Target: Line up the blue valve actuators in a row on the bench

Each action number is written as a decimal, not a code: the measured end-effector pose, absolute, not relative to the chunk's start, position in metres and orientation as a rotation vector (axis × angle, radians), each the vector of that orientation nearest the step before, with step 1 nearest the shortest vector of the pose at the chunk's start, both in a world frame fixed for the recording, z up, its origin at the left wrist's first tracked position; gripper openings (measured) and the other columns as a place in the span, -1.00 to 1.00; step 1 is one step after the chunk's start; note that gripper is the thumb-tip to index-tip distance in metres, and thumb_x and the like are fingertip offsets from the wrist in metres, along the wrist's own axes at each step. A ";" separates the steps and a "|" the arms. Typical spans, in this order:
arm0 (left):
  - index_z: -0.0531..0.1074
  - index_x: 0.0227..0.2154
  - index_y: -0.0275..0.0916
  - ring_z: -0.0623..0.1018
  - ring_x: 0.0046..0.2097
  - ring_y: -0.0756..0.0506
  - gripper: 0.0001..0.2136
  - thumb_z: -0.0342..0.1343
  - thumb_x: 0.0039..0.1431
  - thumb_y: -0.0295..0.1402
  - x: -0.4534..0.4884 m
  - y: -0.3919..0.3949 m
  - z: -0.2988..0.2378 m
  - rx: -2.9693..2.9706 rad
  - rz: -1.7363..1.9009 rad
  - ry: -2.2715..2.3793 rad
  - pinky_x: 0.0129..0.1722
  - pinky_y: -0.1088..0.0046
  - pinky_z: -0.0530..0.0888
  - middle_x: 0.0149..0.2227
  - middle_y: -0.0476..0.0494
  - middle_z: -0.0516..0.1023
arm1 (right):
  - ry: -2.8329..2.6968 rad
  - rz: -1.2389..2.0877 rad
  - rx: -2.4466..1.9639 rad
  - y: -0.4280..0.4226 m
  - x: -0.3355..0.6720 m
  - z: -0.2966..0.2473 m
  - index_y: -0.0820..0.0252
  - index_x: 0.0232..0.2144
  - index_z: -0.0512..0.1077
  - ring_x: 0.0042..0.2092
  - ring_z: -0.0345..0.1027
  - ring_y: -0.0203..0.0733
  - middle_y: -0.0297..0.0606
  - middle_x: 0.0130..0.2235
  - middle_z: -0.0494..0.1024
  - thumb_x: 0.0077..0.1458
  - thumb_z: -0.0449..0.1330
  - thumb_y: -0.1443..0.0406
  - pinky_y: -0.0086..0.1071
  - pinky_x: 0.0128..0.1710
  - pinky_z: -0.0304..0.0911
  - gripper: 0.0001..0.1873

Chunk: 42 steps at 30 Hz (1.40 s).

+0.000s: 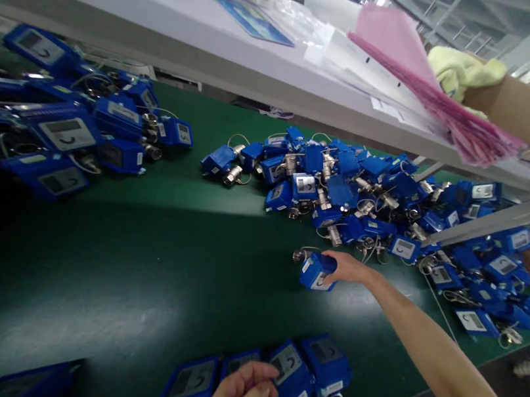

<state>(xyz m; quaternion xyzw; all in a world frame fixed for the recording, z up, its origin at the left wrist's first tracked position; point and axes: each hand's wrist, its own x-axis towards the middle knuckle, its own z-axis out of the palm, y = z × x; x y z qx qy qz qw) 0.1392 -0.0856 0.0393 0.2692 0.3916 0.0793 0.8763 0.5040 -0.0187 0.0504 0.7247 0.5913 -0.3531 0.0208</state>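
Note:
My right hand [345,268] grips a blue meter [314,273], a boxy housing with a pale display label, a metal pipe fitting and a thin cable. It is at the near edge of a large heap of similar meters [340,190]. My left hand [245,395] is at the bottom, its fingers curled in with nothing visible in them. Around it, several blue meters stand in a row at the near edge, among them one [192,383] to its left and one [326,360] to its right. The left hand partly covers the row.
More meters [66,129] are piled at the left on the green tabletop [136,259]. Over the back runs a white shelf [170,32] with pink sheets [414,68], a blue card [252,19] and a cardboard box [518,107]. A metal post [490,222] slants across the right heap.

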 end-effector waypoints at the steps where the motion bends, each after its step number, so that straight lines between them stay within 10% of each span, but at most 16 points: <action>1: 0.42 -0.23 -0.29 0.48 -0.28 -0.06 -0.59 0.25 -0.10 -0.14 0.141 -0.074 0.042 0.708 0.224 0.851 -0.28 0.46 0.41 -0.31 -0.17 0.48 | 1.828 -1.271 2.237 -0.019 0.493 0.054 0.19 0.06 0.30 -0.05 0.37 -0.06 -0.17 -0.02 0.46 -0.28 0.39 0.12 -0.28 -0.07 0.26 -0.19; 6: 0.30 0.00 -0.27 0.36 0.08 -0.18 -0.46 0.22 -0.05 -0.16 0.160 -0.027 0.039 1.260 0.481 1.014 0.06 0.33 0.33 0.04 -0.27 0.34 | 1.744 -1.978 2.007 -0.009 0.429 0.071 0.18 0.10 0.28 0.01 0.33 -0.11 -0.22 0.01 0.45 -0.21 0.38 0.14 -0.27 0.03 0.21 -0.20; 15: 0.23 0.03 -0.33 0.53 -0.16 -0.20 -0.45 0.09 0.03 -0.12 0.184 -0.008 0.037 1.474 0.260 1.288 -0.19 0.34 0.42 -0.17 -0.27 0.52 | 1.832 -2.226 1.718 0.011 0.418 0.042 0.06 0.08 0.30 0.06 0.30 -0.09 -0.29 0.05 0.41 -0.28 0.42 0.11 -0.28 0.06 0.21 -0.18; 22: 0.37 -0.06 -0.29 0.53 -0.35 -0.14 -0.61 -0.15 0.13 -0.22 0.221 -0.003 0.036 1.812 0.214 1.452 -0.37 0.37 0.43 -0.26 -0.20 0.53 | 1.562 -1.843 3.104 0.035 0.503 0.039 0.12 -0.07 0.33 -0.06 0.37 -0.04 -0.17 -0.07 0.45 -0.22 0.36 -0.04 -0.17 -0.03 0.30 -0.32; 30: 0.21 0.10 -0.34 0.37 0.09 -0.25 -0.47 -0.08 0.12 -0.15 0.249 0.017 0.017 2.160 0.337 1.377 0.07 0.16 0.37 0.10 -0.33 0.30 | 0.999 -2.580 3.181 0.100 0.573 0.061 0.23 0.01 0.11 -0.16 0.45 -0.16 -0.07 -0.18 0.45 0.13 -0.28 -0.21 -0.28 -0.26 0.45 -0.29; 36: 0.19 0.11 -0.41 0.30 0.14 -0.30 -0.46 -0.03 0.11 -0.20 0.240 0.043 -0.010 2.212 0.222 1.365 0.11 0.10 0.31 0.11 -0.38 0.28 | 0.688 -2.960 3.070 0.131 0.567 0.065 0.09 -0.11 0.19 -0.17 0.42 -0.28 -0.28 -0.25 0.46 0.23 -0.05 0.04 -0.39 -0.31 0.47 -0.69; 42: 0.27 0.04 -0.37 0.29 0.14 -0.33 -0.47 0.16 -0.01 -0.28 0.240 0.053 -0.003 2.140 0.317 1.268 0.15 0.09 0.24 0.07 -0.36 0.32 | 0.618 -2.900 3.084 0.042 0.576 0.077 0.13 -0.04 0.21 -0.13 0.43 -0.14 -0.18 -0.15 0.47 0.02 0.26 0.15 -0.35 -0.26 0.48 -0.51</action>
